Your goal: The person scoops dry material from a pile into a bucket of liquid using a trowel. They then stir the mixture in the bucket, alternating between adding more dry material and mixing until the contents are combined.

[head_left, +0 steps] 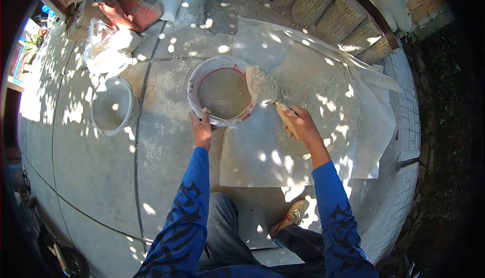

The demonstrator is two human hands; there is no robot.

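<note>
Left hand (202,129) clamped on rim of round red-lined bucket of grey mix (222,92); right hand (298,121) gripping wooden-handled trowel (268,93), loaded blade over bucket edge, above pale plastic sheet (262,156).

Your sleeves (187,212): blue with black tribal-style pattern | bucket (192,83) at centre: red wall, whitish rim, tan-grey mix inside | your trowel (262,87): tan wooden handle, grey-caked blade | pail (132,101) at left: white | sacks (136,7) upper left: pinkish red | plastic sheet (262,156): milky, sun-dappled | your shoe (295,212): tan
</note>
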